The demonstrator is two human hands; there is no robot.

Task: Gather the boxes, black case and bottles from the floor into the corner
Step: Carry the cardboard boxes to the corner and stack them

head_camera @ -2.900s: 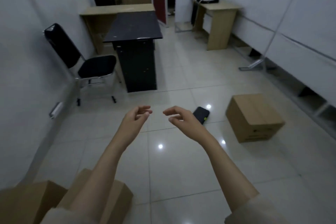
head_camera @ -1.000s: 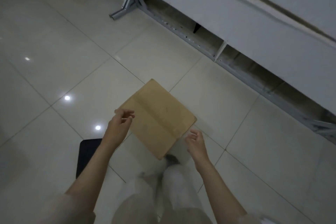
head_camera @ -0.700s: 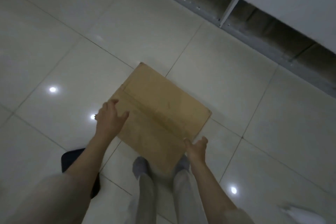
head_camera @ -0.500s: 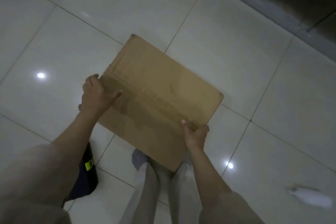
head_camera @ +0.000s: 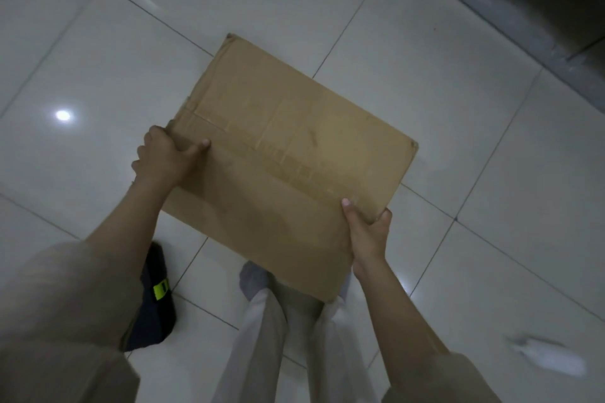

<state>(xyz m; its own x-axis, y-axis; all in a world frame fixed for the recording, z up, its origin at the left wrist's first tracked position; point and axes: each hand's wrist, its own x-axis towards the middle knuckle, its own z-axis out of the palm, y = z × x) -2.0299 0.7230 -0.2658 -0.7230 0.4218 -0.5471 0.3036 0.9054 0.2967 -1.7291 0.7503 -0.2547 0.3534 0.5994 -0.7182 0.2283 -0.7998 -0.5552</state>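
Observation:
A brown cardboard box (head_camera: 288, 154) with a taped seam across its top sits right below me over the white tiled floor. My left hand (head_camera: 167, 157) grips its left edge, thumb lying on the top. My right hand (head_camera: 368, 232) grips the near right edge, thumb on the top and fingers curled down the side. A black case (head_camera: 152, 307) with a small yellow-green tag lies on the floor at the lower left, partly hidden by my left sleeve. My legs and feet stand under the box's near corner.
A grey metal frame (head_camera: 523, 6) with dark open bays runs along the floor at the upper right. A blurred white object (head_camera: 550, 358) lies on the tiles at the lower right. Glossy white tiles (head_camera: 98, 59) spread out to the left and beyond the box.
I walked from the room's middle to the box and bent over it. Both hands, empty a second ago, closed on its two side edges; the box now looks larger and closer.

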